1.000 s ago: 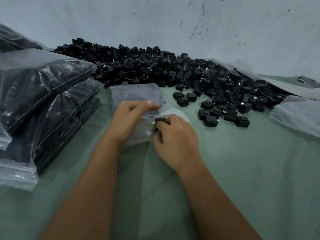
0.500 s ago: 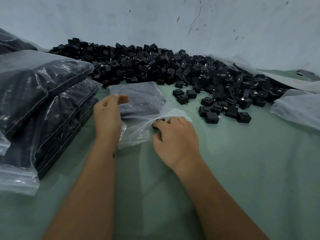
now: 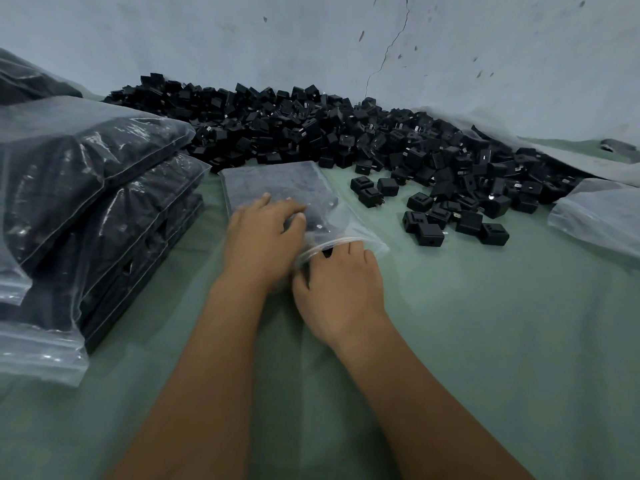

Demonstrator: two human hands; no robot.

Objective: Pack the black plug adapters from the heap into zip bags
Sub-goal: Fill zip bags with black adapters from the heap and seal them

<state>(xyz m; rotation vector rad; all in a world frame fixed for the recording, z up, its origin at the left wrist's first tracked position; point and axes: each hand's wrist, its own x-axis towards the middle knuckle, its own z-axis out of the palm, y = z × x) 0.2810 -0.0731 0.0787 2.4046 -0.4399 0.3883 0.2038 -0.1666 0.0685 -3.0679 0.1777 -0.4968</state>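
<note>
A clear zip bag [image 3: 277,183], partly filled with black plug adapters, lies flat on the green surface in front of me. My left hand [image 3: 259,244] presses down on top of it with spread fingers. My right hand [image 3: 339,285] is at the bag's open mouth, its fingertips tucked under the plastic lip around a black plug adapter [image 3: 327,252], which is mostly hidden. The big heap of black adapters [image 3: 311,133] stretches along the wall behind the bag.
A stack of filled zip bags [image 3: 86,188] stands at the left. Several loose adapters [image 3: 450,220] lie right of the bag. Empty clear bags [image 3: 602,216] sit at the right edge. The green surface [image 3: 485,341] spreads out in front, and the wall closes the back.
My left hand went from the bag's mouth out to its left edge, then back on top of the bag. My right hand stayed at the mouth with the adapter.
</note>
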